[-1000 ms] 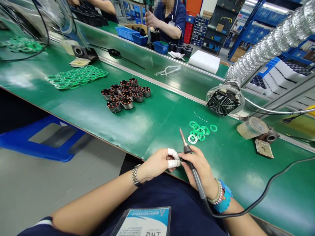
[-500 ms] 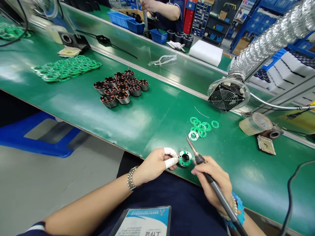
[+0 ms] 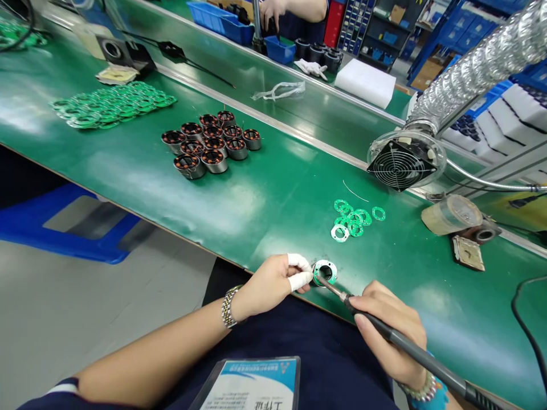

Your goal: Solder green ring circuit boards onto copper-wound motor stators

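My right hand [image 3: 391, 330] is closed around the black handle of a soldering iron [image 3: 399, 340]. The iron's tip rests on or just over the left side of a ring-shaped circuit board [image 3: 328, 267], green and white, which sits on top of a motor stator at the table's front edge. The stator's body is mostly hidden under the board. At its left, my left hand [image 3: 277, 282] pinches the rim with thumb and forefinger, both wrapped in white tape. Whether a wire is also between those fingertips I cannot tell.
Loose ring boards [image 3: 352, 219] lie beyond the work. Wound stators [image 3: 213, 145] stand further left, near a stack of green boards [image 3: 113, 105]. A fume fan [image 3: 399, 162], a tub [image 3: 450, 214] and a sponge holder [image 3: 469, 253] are at right. A co-worker's hand [image 3: 273, 10] shows behind.
My right hand has moved right and down, and the iron's tip has swung from above the board down onto it. The board looks turned, with its white part now at the top. My left hand stays beside it.
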Motion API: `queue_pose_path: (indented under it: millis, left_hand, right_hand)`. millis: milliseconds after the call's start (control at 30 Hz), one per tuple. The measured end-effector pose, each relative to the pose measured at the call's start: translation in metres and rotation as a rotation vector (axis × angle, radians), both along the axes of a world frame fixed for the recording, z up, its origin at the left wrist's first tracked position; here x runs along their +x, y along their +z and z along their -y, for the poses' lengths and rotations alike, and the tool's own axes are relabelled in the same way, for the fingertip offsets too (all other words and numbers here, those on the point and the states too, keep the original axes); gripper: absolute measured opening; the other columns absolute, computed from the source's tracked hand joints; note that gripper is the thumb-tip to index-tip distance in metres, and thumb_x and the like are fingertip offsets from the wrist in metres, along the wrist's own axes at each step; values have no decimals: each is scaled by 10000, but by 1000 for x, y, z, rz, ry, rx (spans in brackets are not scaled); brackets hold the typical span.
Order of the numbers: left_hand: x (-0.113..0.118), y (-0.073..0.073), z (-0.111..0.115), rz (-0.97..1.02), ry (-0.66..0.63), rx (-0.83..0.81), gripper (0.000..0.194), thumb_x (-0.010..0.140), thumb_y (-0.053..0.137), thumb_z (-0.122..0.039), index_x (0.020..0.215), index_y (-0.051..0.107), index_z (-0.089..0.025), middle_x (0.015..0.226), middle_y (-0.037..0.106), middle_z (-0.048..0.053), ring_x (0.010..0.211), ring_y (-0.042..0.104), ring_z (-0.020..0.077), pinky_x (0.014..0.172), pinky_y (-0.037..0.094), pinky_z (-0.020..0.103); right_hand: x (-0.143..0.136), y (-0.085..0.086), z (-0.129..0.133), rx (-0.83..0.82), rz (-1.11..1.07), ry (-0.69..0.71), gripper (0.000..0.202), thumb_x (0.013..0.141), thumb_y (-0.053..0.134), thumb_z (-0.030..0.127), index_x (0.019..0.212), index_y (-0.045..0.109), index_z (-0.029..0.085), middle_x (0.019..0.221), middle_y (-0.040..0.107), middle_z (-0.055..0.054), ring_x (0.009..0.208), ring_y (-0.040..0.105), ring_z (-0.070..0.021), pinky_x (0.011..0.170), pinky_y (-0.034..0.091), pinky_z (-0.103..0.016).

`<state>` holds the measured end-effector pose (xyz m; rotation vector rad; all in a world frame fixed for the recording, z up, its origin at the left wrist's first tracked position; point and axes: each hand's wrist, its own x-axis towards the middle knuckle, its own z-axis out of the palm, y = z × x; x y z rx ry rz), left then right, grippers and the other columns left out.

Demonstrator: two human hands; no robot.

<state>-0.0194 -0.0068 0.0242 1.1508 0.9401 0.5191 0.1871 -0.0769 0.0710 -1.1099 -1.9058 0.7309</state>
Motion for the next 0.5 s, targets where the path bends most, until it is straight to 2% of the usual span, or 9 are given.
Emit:
queue_pose_path:
  millis: [367,500]
  left_hand:
    - [-1,-1,0,-19,-1,8,98,761,569,-237,738,564,-141,651,614,9,639,614,127,639,490,248]
    - [1,1,-1,-9,11,-8,108,749,578,-246,723,554,-144,648,613,9,637,618,132,640,496,255]
  right_hand:
    - [2,5,-3,42,3,8,300,739,526,29,987,632,160,597,520,-17,571,492,-151,524,424,-305]
    - [12,10,0,103,-11,-53,326,728,538,31,999,636,184,618,565,-23,569,514,-161,548,438,-334]
